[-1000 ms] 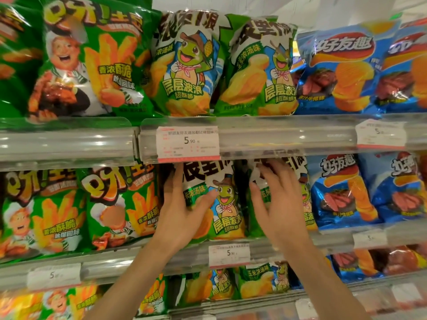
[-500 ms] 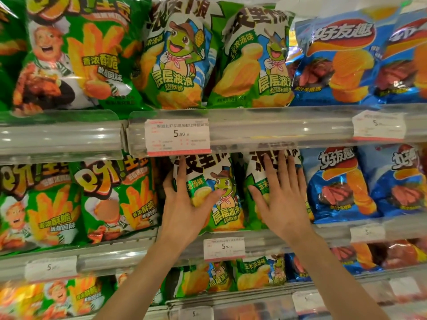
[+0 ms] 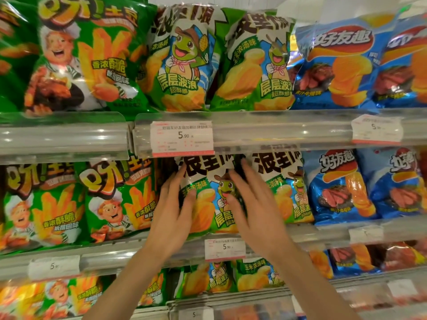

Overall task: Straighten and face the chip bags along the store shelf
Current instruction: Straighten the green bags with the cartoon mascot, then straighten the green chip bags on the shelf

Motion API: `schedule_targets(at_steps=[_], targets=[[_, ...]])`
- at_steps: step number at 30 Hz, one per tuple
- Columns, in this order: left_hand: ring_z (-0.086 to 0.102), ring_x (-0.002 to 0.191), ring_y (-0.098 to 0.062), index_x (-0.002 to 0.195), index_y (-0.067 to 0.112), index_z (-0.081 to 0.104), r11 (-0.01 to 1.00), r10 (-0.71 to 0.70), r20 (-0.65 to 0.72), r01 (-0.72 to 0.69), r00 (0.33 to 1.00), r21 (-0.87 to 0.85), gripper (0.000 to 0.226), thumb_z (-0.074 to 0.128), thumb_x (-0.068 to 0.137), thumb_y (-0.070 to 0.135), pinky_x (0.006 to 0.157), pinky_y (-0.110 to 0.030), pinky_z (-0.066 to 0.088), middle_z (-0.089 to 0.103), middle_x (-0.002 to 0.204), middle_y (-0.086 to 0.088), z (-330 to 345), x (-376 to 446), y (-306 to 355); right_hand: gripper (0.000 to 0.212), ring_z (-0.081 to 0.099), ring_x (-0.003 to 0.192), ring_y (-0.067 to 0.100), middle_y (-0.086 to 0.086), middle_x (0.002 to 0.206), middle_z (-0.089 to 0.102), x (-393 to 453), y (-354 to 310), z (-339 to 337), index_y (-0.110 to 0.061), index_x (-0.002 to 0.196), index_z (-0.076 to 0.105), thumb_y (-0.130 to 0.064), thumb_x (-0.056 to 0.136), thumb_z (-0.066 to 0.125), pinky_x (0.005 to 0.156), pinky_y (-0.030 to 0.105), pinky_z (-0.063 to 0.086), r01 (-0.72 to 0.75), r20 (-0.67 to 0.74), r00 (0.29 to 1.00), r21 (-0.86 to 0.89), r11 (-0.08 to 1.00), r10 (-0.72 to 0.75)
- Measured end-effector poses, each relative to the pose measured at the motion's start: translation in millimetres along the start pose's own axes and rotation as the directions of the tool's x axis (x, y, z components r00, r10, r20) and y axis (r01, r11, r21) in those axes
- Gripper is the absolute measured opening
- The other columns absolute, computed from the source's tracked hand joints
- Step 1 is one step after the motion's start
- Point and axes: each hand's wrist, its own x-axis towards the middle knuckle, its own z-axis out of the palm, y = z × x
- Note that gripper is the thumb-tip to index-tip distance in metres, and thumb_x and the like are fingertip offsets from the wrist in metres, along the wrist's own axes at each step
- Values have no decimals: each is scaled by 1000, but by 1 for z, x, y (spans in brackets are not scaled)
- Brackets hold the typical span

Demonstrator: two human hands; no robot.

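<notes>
Top shelf: two green fry bags [image 3: 87,56], the left one cut by the edge; two frog bags [image 3: 182,63]; two blue bags [image 3: 339,65]. Middle shelf: two fry bags [image 3: 117,199], two frog bags [image 3: 208,204], two blue bags [image 3: 335,185]. Bottom shelf: at least two frog bags [image 3: 256,276]; others there too blurred or hidden to count. Six price tags [image 3: 182,138] readable or partly so along the rails. Two hands [image 3: 172,218] in view.
</notes>
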Motion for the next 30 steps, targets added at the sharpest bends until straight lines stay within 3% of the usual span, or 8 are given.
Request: schedule_targets(at_steps=[4,8,12,15,18,21,25,30], targets=[[20,142,9,155,48,19,999,27,28,-28,999,23,54,39,104,42,112,-19,20,24,162,14,5,1,-2,55,7,156,18,1,169,7,3,-2,18,-22,159,22,-45,109,24,125,42,20,59,136,989,-42,997,-52],[19,140,9,152,53,17,999,31,35,-31,999,15,53,38,104,46,109,-20,22,21,163,14,8,3,-1,56,0,156,13,-3,169,1,1,5,19,-26,160,14,-47,109,19,126,37,14,44,151,988,-19,999,-41],[21,137,16,149,56,17,1000,29,45,-29,999,-10,54,43,103,44,110,-21,26,24,160,17,1,0,0,57,3,155,12,-6,169,3,1,-2,15,-27,159,21,-47,106,27,125,37,17,2,145,989,56,998,-10],[32,139,7,152,50,24,997,-11,31,13,999,-70,61,54,100,39,111,-29,39,33,155,20,-9,-7,-4,56,17,152,10,-9,167,15,-4,-11,3,-29,155,34,-46,103,44,122,33,22,-144,117,986,203,968,122],[49,128,4,149,37,38,985,-90,-10,88,996,-148,56,60,98,32,104,-29,49,49,144,15,-23,-23,-3,48,42,137,9,-8,149,42,-18,-18,-6,-25,144,50,-42,100,55,114,39,41,-256,50,966,331,908,254],[61,110,3,137,31,52,979,-130,-58,119,990,-167,40,58,98,29,92,-25,54,63,123,16,-37,-45,2,37,58,104,2,-10,115,59,-32,-26,-12,-24,128,58,-43,96,58,86,35,56,-313,33,943,430,847,332],[68,98,-6,123,38,58,957,-209,-58,192,976,-217,24,57,99,35,84,-27,52,71,102,13,-51,-77,-1,21,62,81,1,-13,81,66,-57,-40,-12,-29,113,62,-38,95,59,67,24,53,-469,217,881,526,710,420],[70,96,-9,120,34,63,937,-270,-70,245,960,-249,21,60,99,31,89,-37,53,74,100,12,-74,-99,-20,6,64,72,1,-18,79,70,-89,-54,7,-37,101,64,-37,95,60,64,21,49,-634,363,773,476,609,520]])
